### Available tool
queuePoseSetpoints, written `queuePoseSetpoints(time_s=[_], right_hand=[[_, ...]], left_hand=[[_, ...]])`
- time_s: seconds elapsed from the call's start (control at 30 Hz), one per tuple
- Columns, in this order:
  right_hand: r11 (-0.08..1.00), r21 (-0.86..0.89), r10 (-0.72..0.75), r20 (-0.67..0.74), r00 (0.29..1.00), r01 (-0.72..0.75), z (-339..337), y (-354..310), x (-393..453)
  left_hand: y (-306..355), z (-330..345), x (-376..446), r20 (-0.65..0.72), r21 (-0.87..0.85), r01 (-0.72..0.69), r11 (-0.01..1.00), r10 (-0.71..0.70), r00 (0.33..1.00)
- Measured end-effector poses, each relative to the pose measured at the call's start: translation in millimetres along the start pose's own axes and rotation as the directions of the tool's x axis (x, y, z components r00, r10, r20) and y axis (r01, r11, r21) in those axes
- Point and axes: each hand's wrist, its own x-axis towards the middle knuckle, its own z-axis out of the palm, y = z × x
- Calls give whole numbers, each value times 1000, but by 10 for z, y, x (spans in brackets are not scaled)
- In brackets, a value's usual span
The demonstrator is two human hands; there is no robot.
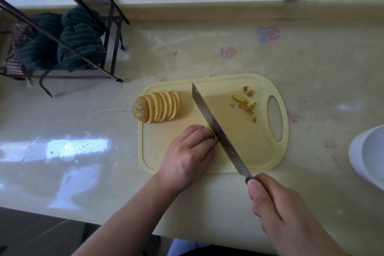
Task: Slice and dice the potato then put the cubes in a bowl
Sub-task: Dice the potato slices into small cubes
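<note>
- On the board [259, 151], near its front left, the left hand [188, 155] covers a small stack of slices [211, 131]; only a yellow edge shows past the fingertips, against the blade.
- Left hand: fingers curled down over the stack, pressing it in place. How many slices lie under it cannot be told.
- Right hand [276, 212]: fingers and thumb wrapped round the handle of the knife [216, 129]. The blade runs diagonally from front right to back left, edge down on the stack just beside the left fingertips.
- Sliced potato [158, 108]: a row of upright rounds with the skin end cap at the left, at the board's back left corner, well apart from both hands.
- Cubes [246, 103]: a few small pieces with skin, scattered near the handle hole at the board's right end.
- Bowl [367, 156]: white, on the surface at the right edge of view, apart from the board. No cubes are visible in it.
- Judged stage: dicing has begun; most slices remain uncut.
- Risk: the blade sits against the fingertips; a finger extended past the knuckle line would meet the edge.
- Risk: thin wet slices may slide apart under pressure, giving uneven strips.
- Risk: the board may shift on the glossy surface during a cut.
- Risk: cubes near the hole may drop through when swept.
</note>
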Motion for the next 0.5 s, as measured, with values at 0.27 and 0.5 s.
queuePoseSetpoints(time_s=[0.27,0.5], right_hand=[[996,-85,0,-3,1000,-1,5,39,-30],[989,-144,-45,-33,998,40,104,40,54]], left_hand=[[-25,-11,30,13,2,-7,1000,7,1000],[-32,-11,49,8,-25,-1,1000,1,1000]])
